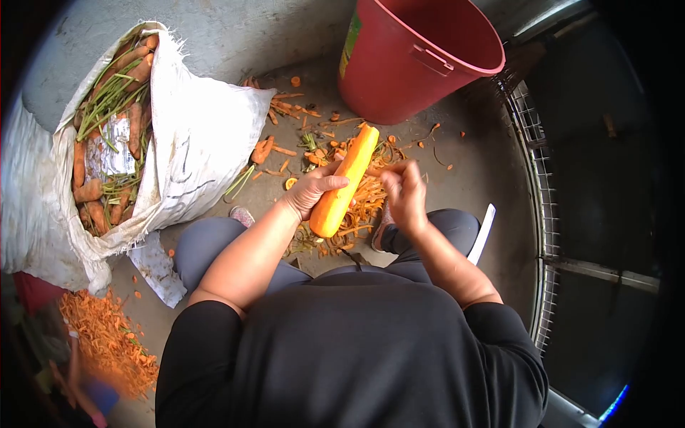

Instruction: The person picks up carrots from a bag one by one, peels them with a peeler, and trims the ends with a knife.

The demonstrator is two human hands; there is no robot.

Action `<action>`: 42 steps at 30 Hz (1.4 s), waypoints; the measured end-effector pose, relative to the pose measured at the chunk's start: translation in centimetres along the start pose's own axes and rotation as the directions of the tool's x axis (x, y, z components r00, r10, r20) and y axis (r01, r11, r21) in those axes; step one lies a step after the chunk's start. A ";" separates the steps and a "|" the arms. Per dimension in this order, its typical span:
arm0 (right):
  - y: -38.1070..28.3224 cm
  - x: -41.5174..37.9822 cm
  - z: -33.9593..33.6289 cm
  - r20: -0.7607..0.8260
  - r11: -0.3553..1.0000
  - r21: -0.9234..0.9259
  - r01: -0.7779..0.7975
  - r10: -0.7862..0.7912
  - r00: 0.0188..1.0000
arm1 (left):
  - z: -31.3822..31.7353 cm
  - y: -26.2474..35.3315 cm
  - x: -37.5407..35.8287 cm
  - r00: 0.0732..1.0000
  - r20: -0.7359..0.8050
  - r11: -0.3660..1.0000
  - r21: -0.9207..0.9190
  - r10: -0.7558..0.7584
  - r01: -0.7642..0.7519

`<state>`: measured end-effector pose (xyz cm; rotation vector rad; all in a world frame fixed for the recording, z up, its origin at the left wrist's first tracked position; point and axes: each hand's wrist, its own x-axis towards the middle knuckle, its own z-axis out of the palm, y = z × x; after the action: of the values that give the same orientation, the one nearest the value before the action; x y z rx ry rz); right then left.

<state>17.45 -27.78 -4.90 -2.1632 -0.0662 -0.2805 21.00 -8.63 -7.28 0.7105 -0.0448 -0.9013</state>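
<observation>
A large peeled carrot (pixel 344 182), smooth and bright orange, is held at a slant by my left hand (pixel 314 191), whose fingers wrap round its middle. To the right of the carrot, my right hand (pixel 405 196) is closed, with the fingers curled beside the carrot; a thin orange-brown piece shows between the hand and the carrot, too small to make out. Below both hands, a heap of peelings (pixel 367 203) lies on the floor between my feet.
A white sack (pixel 196 143) of unpeeled carrots (pixel 135 128) stands left. A red bucket (pixel 389 78) stands ahead. A long white blade-like object (pixel 482 234) is by my right knee. At lower left, a co-worker's arm (pixel 74 367) is beside more peelings (pixel 107 335). Metal grating (pixel 531 143) runs along the right.
</observation>
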 end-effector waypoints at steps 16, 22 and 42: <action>-1.9 -9.8 -15.7 -0.183 0.226 -0.861 -0.456 0.700 0.691 | -0.9 -1.1 0.6 0.893 -0.045 0.710 0.625 0.447 -0.324; 3.6 -16.0 -19.1 -0.035 0.494 -0.435 -0.753 0.827 0.562 | -0.7 -1.8 1.0 0.910 -0.053 0.639 0.728 0.412 -0.247; -0.1 5.5 -3.2 0.505 0.840 0.093 -0.534 0.423 0.753 | -1.0 -0.9 0.7 0.793 0.145 0.097 0.964 0.592 -0.248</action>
<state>22.19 -30.64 -1.88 -1.8841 0.1839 0.5354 21.16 -8.96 -8.73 1.9267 -0.6017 -0.0167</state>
